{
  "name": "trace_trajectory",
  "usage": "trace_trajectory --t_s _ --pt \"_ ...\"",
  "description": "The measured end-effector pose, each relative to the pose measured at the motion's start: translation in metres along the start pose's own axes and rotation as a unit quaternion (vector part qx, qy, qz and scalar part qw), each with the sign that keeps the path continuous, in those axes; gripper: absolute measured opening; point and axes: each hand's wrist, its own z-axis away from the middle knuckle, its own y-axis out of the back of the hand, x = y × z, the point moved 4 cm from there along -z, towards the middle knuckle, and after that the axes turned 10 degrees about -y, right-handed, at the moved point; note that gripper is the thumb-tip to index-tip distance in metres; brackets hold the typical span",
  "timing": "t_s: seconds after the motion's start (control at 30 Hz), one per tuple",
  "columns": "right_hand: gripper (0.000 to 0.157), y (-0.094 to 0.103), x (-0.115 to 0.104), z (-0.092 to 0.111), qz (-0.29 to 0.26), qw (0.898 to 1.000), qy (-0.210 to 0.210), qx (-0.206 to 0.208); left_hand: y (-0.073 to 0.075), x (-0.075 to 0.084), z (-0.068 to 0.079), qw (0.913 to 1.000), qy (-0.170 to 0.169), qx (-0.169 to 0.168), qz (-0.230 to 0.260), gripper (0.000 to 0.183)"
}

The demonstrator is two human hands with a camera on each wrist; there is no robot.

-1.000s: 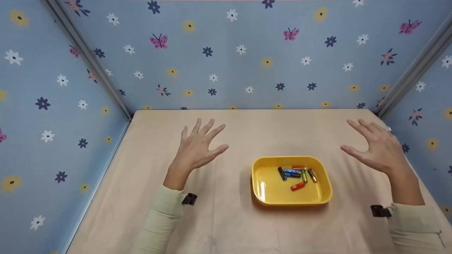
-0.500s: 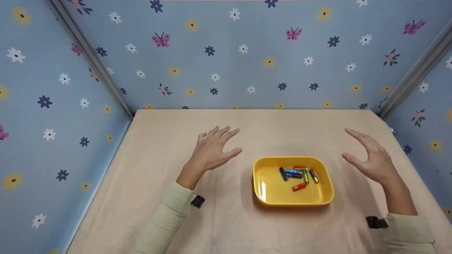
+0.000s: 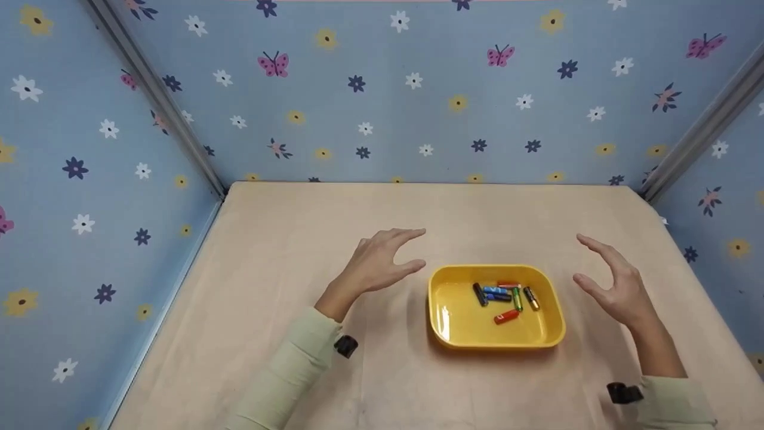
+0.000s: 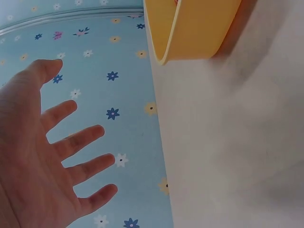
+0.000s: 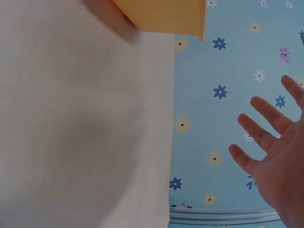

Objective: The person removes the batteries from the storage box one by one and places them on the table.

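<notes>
Basically tray rim (image 3: 496,346) round batts (image 3: 499,297), floral walls (image 3: 394,95) beside/behind tbl (image 3: 280,233).

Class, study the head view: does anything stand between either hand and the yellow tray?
Nothing visible does. The left hand and right hand flank the yellow tray without touching it, and no object shows in either gap.

No words or numbers can be read. The light blue battery (image 3: 495,291) and front red battery (image 3: 507,316) have pale marks, too tiny to tell.
</notes>
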Motion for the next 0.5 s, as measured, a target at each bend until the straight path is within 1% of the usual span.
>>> trace_trajectory --t_s 0.17,0.37,0.5 --pt "0.071 -0.008 0.007 0.007 -0.015 1.0 -0.02 -0.013 -0.006 0.005 -0.004 0.9997 -0.003 -0.015 0.02 0.064" --pt "0.073 -0.015 0.013 0.014 -0.013 0.997 -0.057 -0.047 -0.013 0.012 -0.009 0.998 -0.011 -0.044 0.043 0.064" --pt "0.074 -0.021 0.017 0.019 -0.017 0.995 -0.068 -0.064 -0.018 0.016 -0.011 0.9968 -0.019 -0.053 0.056 0.064"
